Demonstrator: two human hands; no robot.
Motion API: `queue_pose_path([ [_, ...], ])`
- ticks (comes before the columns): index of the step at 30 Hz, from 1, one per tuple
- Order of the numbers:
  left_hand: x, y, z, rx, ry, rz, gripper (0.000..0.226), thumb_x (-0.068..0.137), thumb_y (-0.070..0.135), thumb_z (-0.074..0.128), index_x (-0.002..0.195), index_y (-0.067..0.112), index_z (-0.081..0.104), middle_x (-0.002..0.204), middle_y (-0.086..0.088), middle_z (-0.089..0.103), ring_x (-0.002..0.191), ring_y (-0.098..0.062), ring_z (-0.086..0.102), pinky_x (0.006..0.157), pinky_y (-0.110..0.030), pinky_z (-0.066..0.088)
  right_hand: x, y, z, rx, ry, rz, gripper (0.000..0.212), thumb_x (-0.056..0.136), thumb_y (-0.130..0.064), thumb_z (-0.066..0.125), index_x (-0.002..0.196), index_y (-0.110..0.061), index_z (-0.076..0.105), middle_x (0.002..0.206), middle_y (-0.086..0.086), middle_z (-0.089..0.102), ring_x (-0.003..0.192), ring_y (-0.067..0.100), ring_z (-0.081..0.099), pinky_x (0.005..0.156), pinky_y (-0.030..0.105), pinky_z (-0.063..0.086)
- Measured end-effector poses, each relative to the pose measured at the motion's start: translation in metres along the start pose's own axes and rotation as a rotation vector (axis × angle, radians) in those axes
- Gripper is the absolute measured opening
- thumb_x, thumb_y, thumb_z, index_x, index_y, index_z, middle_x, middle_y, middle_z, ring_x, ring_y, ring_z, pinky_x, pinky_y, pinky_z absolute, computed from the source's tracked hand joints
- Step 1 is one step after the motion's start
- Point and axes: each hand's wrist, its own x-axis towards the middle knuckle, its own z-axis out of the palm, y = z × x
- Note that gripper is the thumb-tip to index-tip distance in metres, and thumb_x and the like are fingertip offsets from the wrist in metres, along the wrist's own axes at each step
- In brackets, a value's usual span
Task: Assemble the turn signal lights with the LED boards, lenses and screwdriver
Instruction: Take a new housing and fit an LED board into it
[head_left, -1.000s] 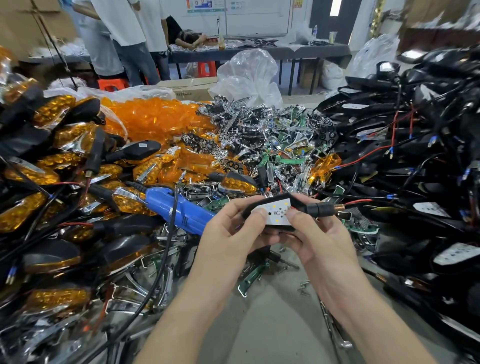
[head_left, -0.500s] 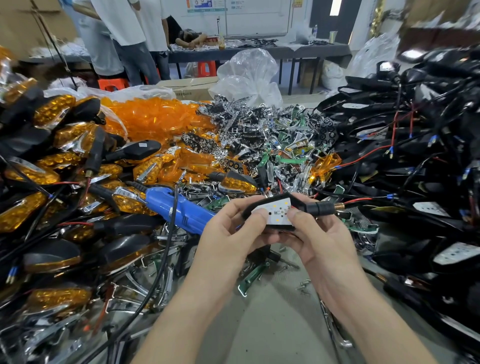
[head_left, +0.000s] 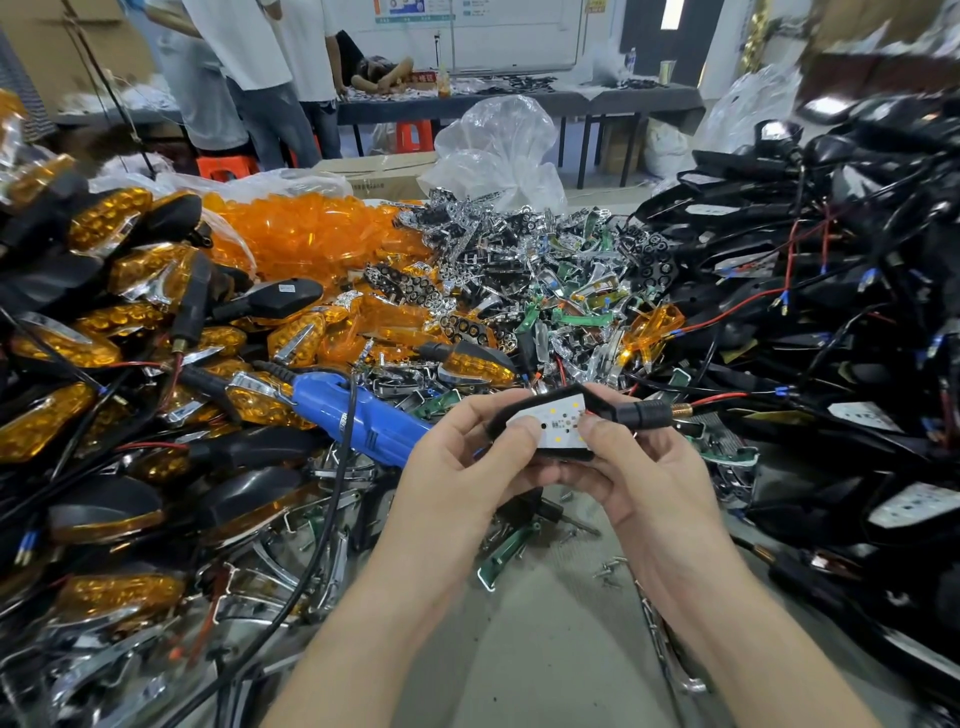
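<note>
Hardly anything has shifted since a second ago. The left hand (head_left: 457, 467) and right hand (head_left: 649, 478) hold a black turn signal housing (head_left: 519, 406) above the near bench (head_left: 545, 649). Their fingers (head_left: 524, 431) pinch it, both thumbs pressing the white LED board (head_left: 558, 423) seated inside. Curled fingers hide its underside. A blue screwdriver (head_left: 358, 413) lies to the left, amber lenses (head_left: 322, 234) are heaped far left, and the right edge is blurred.

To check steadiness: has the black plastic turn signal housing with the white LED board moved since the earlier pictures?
No. The black housing keeps its place right of the blue electric screwdriver, held by left hand and right hand.
</note>
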Motion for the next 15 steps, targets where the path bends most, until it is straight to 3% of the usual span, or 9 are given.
queue_pose_path([
  [4, -0.0009, 0.0007, 0.0002, -0.011, -0.011, -0.006, 0.014, 0.094, 0.007, 0.064, 0.097, 0.015, 0.075, 0.104, -0.014, 0.075, 0.087, -0.019, 0.072, 0.072, -0.023, 0.058, 0.0007, 0.002, -0.002, -0.003, 0.015, 0.004, 0.02, 0.083, -0.007, 0.069, 0.1, -0.012, 0.078, 0.1, 0.019, 0.077, 0.08, 0.024, 0.075, 0.062, 0.025, 0.059],
  [9, 0.0004, -0.0014, -0.0001, 0.004, -0.009, 0.003, 0.013, 0.092, 0.009, 0.066, 0.099, 0.015, 0.075, 0.104, -0.014, 0.075, 0.088, -0.019, 0.072, 0.072, -0.024, 0.058, 0.0006, 0.0021, -0.0011, -0.02, 0.011, -0.004, 0.027, 0.081, -0.008, 0.078, 0.107, -0.009, 0.072, 0.102, 0.017, 0.078, 0.083, 0.023, 0.075, 0.062, 0.026, 0.058],
  [15, 0.0011, -0.0042, 0.0001, 0.056, 0.0, 0.009, 0.015, 0.084, 0.018, 0.067, 0.096, 0.021, 0.075, 0.102, -0.011, 0.075, 0.082, -0.018, 0.072, 0.073, -0.025, 0.058, 0.0027, 0.0072, -0.0021, 0.021, 0.005, 0.025, 0.021, 0.079, -0.012, 0.069, 0.093, -0.023, 0.08, 0.102, 0.015, 0.077, 0.084, 0.023, 0.074, 0.064, 0.027, 0.058],
])
